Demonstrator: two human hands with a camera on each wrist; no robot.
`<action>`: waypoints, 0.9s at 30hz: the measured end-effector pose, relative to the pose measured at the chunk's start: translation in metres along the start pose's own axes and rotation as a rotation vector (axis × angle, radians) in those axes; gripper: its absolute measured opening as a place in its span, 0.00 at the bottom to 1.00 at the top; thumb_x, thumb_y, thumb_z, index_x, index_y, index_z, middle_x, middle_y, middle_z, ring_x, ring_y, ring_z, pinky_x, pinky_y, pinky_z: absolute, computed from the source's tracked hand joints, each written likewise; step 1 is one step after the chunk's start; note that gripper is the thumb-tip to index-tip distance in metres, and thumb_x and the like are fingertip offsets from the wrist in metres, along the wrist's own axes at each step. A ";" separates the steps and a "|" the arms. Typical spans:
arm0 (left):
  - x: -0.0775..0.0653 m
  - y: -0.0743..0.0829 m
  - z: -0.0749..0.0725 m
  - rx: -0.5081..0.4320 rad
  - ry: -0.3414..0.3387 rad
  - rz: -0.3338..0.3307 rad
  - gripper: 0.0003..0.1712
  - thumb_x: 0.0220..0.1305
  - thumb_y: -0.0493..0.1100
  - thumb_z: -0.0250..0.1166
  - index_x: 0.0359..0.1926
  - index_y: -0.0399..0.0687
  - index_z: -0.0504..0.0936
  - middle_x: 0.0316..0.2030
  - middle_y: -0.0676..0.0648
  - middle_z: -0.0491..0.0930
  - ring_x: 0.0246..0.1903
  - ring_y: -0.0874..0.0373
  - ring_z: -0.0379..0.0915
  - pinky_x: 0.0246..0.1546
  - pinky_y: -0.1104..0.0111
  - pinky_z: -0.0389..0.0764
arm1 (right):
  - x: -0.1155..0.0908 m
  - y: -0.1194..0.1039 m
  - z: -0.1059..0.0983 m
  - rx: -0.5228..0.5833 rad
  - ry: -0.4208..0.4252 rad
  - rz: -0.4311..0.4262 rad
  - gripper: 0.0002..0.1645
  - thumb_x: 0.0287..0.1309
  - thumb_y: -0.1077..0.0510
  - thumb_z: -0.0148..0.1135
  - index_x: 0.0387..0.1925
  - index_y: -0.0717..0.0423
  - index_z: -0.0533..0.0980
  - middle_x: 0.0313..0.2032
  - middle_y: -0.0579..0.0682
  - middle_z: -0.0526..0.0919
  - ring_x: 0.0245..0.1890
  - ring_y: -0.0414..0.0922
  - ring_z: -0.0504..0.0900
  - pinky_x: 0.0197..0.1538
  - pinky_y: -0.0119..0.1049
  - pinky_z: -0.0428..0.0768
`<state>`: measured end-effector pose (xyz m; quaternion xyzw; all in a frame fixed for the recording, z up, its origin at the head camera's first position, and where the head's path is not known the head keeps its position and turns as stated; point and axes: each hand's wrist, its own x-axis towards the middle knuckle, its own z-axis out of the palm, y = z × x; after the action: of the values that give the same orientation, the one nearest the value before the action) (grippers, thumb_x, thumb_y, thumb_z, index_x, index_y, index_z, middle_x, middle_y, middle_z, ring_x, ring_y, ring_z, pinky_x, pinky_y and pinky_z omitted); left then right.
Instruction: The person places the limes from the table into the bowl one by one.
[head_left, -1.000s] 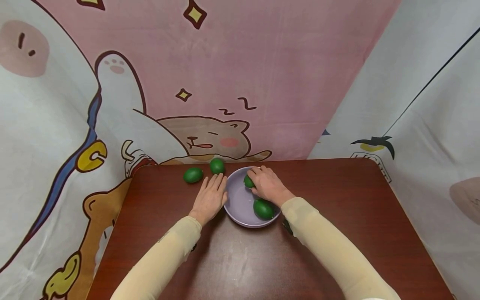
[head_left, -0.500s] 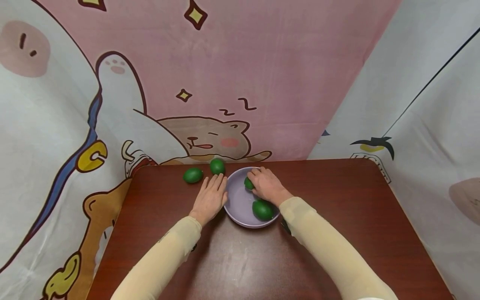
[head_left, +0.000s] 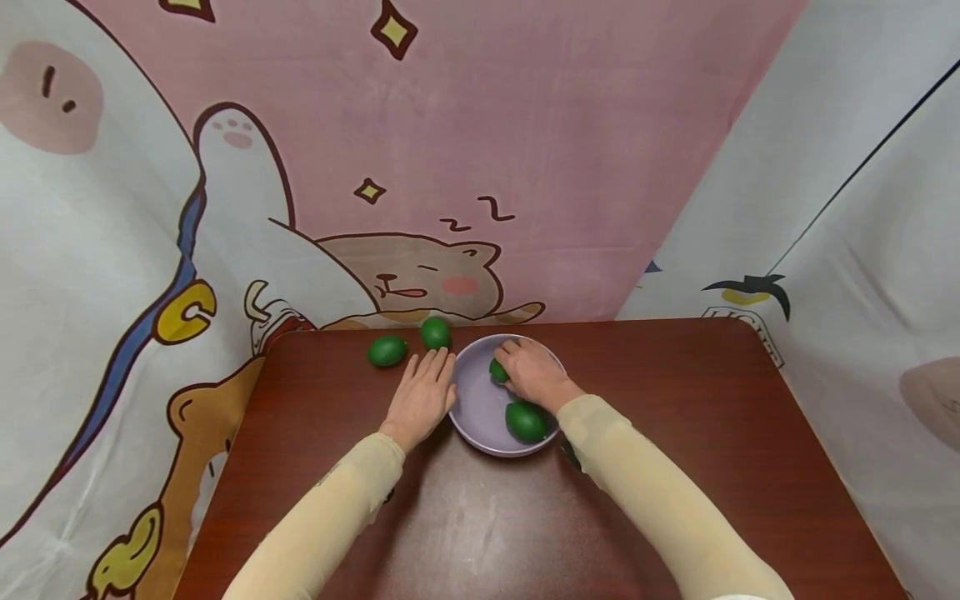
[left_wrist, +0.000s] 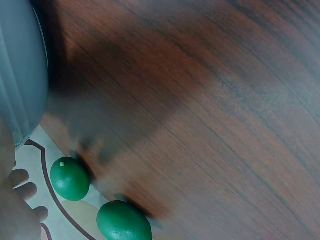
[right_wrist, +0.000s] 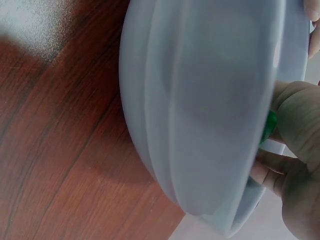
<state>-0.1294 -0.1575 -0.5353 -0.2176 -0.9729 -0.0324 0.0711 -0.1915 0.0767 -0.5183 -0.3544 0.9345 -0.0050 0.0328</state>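
A lilac bowl stands on the table between both hands. My right hand reaches over its far right rim and grips a green lime inside; fingers cover most of that fruit. In the right wrist view, the bowl wall hides all but a sliver of the gripped lime. Nearer the bowl's front lies a second lime. My left hand, fingers straight, rests against the bowl's left rim. Beyond its fingertips, two more limes lie on the table.
The brown wooden table ends at the back against a cloth printed with cartoon animals. More cloth hangs at both sides. Something small and dark shows beneath the right wrist.
The right hand has shifted slightly, with the gripped lime a little nearer me. The front lime in the bowl has moved slightly left. My left hand keeps its place.
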 end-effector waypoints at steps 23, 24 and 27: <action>0.001 0.000 0.000 -0.004 0.024 0.007 0.31 0.76 0.48 0.55 0.73 0.38 0.70 0.72 0.37 0.69 0.72 0.41 0.65 0.74 0.45 0.61 | -0.003 0.001 -0.004 0.026 -0.027 0.010 0.31 0.59 0.54 0.75 0.61 0.60 0.76 0.56 0.60 0.78 0.61 0.60 0.77 0.71 0.51 0.70; 0.001 0.000 0.000 -0.002 0.020 0.006 0.31 0.76 0.48 0.55 0.73 0.38 0.70 0.72 0.37 0.69 0.72 0.41 0.65 0.74 0.45 0.60 | -0.003 0.001 -0.004 0.028 -0.025 0.009 0.31 0.59 0.54 0.75 0.61 0.60 0.76 0.56 0.60 0.78 0.61 0.60 0.76 0.71 0.51 0.70; 0.001 0.000 -0.001 0.000 0.012 0.005 0.31 0.77 0.49 0.55 0.74 0.39 0.69 0.72 0.37 0.69 0.72 0.41 0.64 0.75 0.46 0.60 | -0.004 0.001 -0.005 0.026 -0.021 0.005 0.31 0.59 0.54 0.75 0.61 0.60 0.76 0.56 0.60 0.78 0.60 0.61 0.77 0.71 0.51 0.70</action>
<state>-0.1300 -0.1570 -0.5343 -0.2197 -0.9720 -0.0335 0.0768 -0.1899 0.0798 -0.5134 -0.3518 0.9348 -0.0134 0.0475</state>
